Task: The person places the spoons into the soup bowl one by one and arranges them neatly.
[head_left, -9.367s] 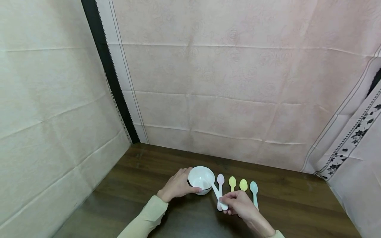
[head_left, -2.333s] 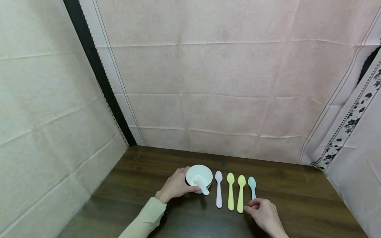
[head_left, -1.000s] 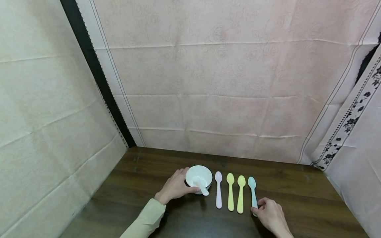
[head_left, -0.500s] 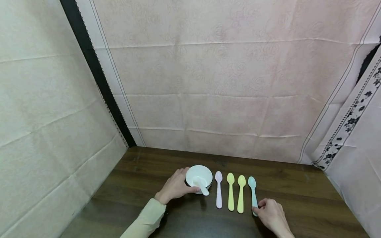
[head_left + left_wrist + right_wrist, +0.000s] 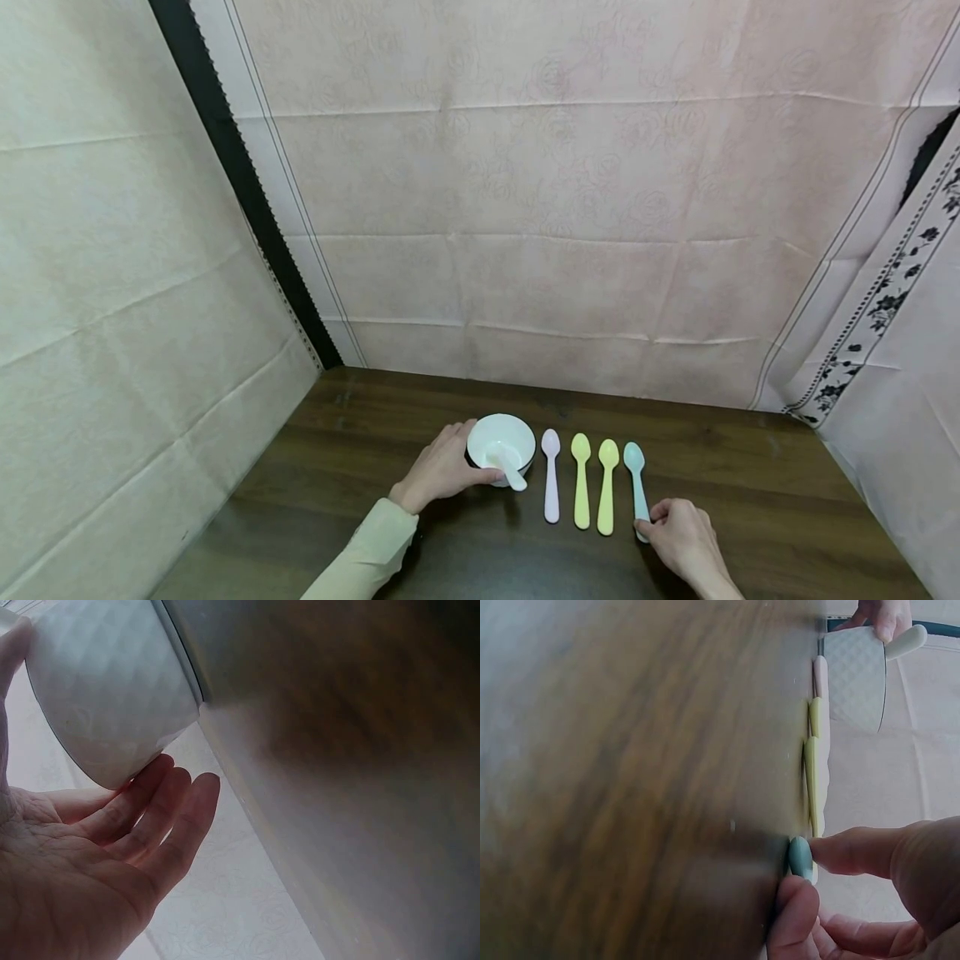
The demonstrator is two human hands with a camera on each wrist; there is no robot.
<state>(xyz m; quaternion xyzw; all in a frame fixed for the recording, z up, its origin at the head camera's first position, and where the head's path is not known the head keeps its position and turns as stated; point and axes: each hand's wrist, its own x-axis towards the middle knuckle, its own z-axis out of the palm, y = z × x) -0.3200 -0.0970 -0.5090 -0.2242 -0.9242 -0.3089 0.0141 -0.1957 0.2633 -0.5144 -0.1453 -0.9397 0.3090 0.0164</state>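
My left hand [image 5: 444, 472] holds a small white bowl [image 5: 491, 429] from its left side, thumb at the near rim and fingers round the far side. In the left wrist view the bowl [image 5: 112, 682] shows a dimpled outer wall. A white spoon [image 5: 516, 479] leans in it, handle over the near rim. My right hand [image 5: 681, 537] pinches the handle end of a light blue spoon [image 5: 636, 475] lying on the table. The right wrist view shows thumb and finger on either side of that blue handle [image 5: 801, 856].
Between bowl and blue spoon, a pale pink spoon [image 5: 551, 479] and two yellow spoons, one left [image 5: 582, 483] and one right [image 5: 607, 487], lie side by side on the dark wooden table [image 5: 315, 517]. Pale cloth [image 5: 555, 250] hangs behind and at both sides.
The white spoon, in my right hand at first, now rests in the bowl. My right hand has moved right to the blue spoon's handle; over the last second both hands stay almost still.
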